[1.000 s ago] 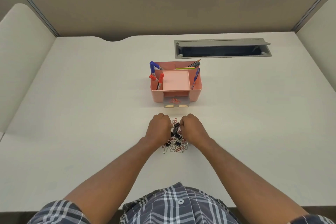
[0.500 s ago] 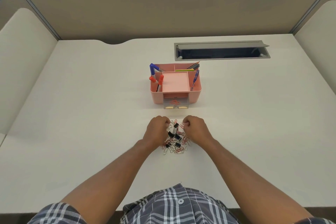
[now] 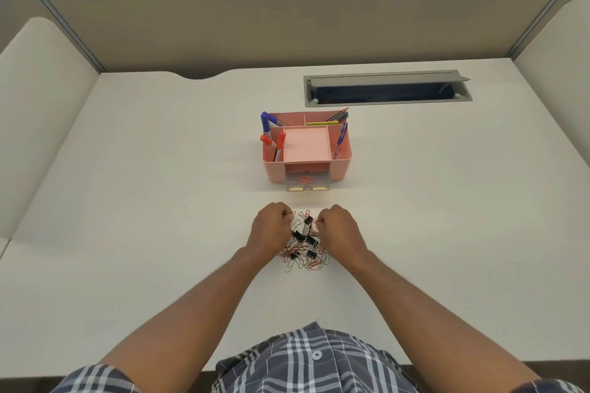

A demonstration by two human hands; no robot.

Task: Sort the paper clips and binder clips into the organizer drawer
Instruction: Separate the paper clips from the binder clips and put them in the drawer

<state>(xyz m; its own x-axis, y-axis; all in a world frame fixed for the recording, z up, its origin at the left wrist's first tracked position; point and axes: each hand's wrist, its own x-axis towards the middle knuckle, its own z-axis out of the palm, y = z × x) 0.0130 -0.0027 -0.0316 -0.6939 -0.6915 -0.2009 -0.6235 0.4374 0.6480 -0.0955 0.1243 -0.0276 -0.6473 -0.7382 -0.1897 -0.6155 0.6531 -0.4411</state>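
- Both my fists are sitting further apart over the clip pile (image 3: 303,244) than a second ago, so I'm guessing I'm pulling clips free for the drawer.
- My left hand (image 3: 271,228) is curling shut at the pile's left edge, can't tell what it's pinching.
- My right hand (image 3: 338,226) is doing the same on the pile's right.
- Beyond the pile, the organizer drawer (image 3: 307,181) is hanging open with a few red paper clips inside.

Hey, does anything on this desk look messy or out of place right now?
Only the tangled pile of clips loose on the desk between the left hand and right hand. The organizer stands square, with its drawer pulled open.
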